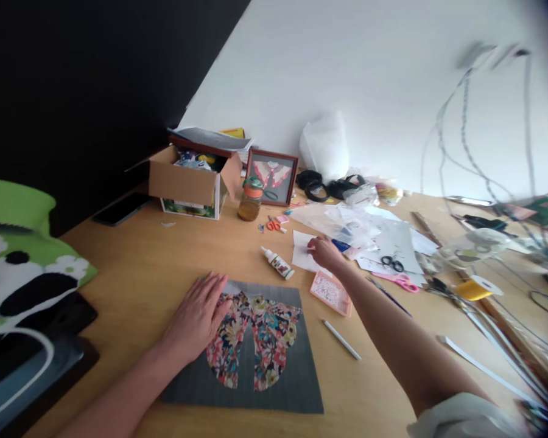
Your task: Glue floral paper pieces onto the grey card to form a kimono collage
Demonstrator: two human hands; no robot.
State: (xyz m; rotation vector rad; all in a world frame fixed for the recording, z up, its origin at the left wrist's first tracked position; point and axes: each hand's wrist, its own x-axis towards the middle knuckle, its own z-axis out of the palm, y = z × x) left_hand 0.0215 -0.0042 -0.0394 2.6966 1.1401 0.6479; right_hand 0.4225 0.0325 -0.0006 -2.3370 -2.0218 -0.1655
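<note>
- Head view: left hand (200,319) at lower center-left, palm down, fingers extended, on the upper left part of a grey sheet (304,371). Grip slack, nothing held.
- Grey sheet: flat on the wooden table (132,261), bottom center of frame. Floral cut-out (274,334) lies on it, two rounded lobes with a grey gap between; left thumb overlaps its upper left edge.
- Right hand (325,251): right of center, arm reaching up from lower right. Fingers bent down over white paper (302,244); can't tell whether they pinch anything.
- Near right hand: glue bottle (278,263) on its side, left and below, nozzle to upper left. Pink tray (331,294) just below, small pale contents, too small to identify.
- White stick (341,339): right of grey sheet, slanted, apart from it.
- Mid-frame, further up: orange-handled scissors (274,225), jar (249,204) with green lid, picture frame (274,198) leaning upright behind it.
- Upper left of center: cardboard box (182,184), flaps spread.
- Right side: pink-handled scissors (400,280), yellow ribbon spool (475,289).
</note>
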